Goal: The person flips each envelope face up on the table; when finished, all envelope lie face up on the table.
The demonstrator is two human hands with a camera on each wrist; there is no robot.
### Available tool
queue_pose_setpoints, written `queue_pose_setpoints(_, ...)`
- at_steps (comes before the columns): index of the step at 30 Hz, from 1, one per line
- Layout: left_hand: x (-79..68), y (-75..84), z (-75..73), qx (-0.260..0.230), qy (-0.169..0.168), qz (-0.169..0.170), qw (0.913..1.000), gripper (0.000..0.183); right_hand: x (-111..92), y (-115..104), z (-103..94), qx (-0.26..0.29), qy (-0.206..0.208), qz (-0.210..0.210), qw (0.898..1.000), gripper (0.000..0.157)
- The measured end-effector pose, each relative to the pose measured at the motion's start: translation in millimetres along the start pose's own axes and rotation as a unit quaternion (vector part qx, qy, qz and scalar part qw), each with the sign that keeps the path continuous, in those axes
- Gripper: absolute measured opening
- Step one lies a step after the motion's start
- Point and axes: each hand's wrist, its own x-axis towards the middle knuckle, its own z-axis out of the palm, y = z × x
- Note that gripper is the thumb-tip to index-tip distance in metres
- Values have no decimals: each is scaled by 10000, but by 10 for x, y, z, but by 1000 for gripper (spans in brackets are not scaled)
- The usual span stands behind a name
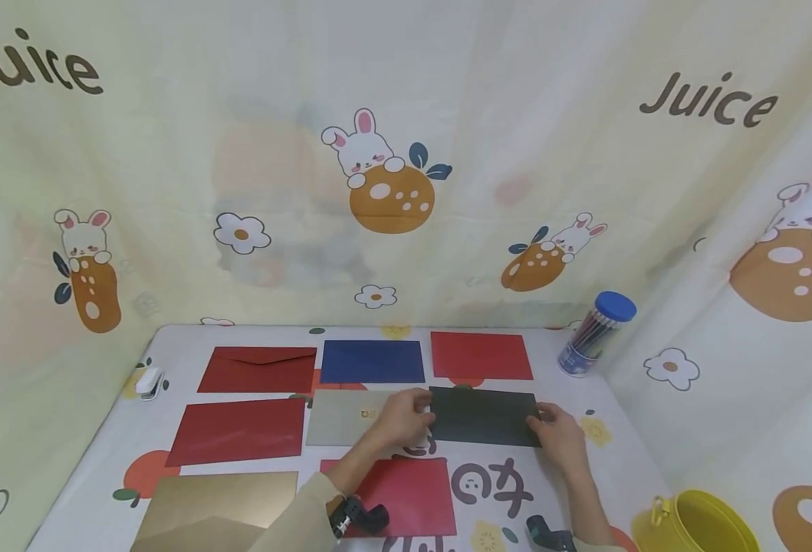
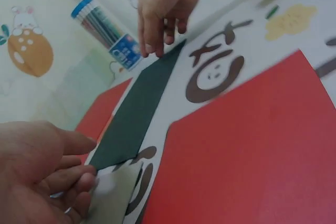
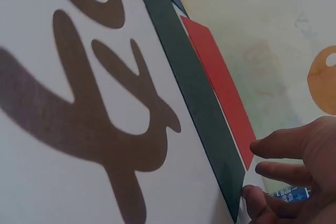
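Note:
A dark green envelope point(image 1: 484, 416) lies flat on the table between both hands. At its left end is my left hand point(image 1: 404, 419), fingertips touching the short edge, thumb held apart from the fingers. My right hand point(image 1: 563, 441) touches the opposite end near the edge; its fingers extend toward the corner in the right wrist view. Immediately left of the green one lies a grey envelope point(image 1: 336, 422) with a small gold mark, partly covered by the left hand. Behind are a bright red envelope point(image 1: 481, 355) and a blue envelope point(image 1: 373, 361). Below the left wrist lies a pinkish-red envelope point(image 1: 415, 498).
Two dark red envelopes and a gold envelope point(image 1: 240, 491) line the left side. A small white stapler point(image 1: 149, 382) sits at the left edge. A blue-lidded tub of pencils point(image 1: 596, 333) stands back right, a yellow bucket point(image 1: 705, 529) front right. A patterned curtain encloses the table.

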Motion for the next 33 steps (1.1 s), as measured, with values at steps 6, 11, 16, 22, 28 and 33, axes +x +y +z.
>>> queue_pose_setpoints(6,45,-48,5,-973,58,-443,9942,47,-7,55,-18,623,-50,184,9979,53)
queue_pose_setpoints(11,59,-64,20,-1458,259,-455,9879,44,-22,101,-39,1036,-53,394,9938,53)
queue_pose_setpoints(16,87,-42,2,-1857,586,-446,9798,37,16,96,-46,1345,-101,449,9898,52)
queue_pose_setpoints(22,70,-61,-44,-2098,722,-525,9737,37,21,63,-44,1592,-20,451,9862,48)
queue_pose_setpoints(28,71,-87,-90,-2395,778,-487,9666,32,0,21,-52,1764,44,377,9836,47)
queue_pose_setpoints(33,62,-88,-125,-2511,775,-488,9636,29,-29,-26,-64,1874,36,421,9814,48)
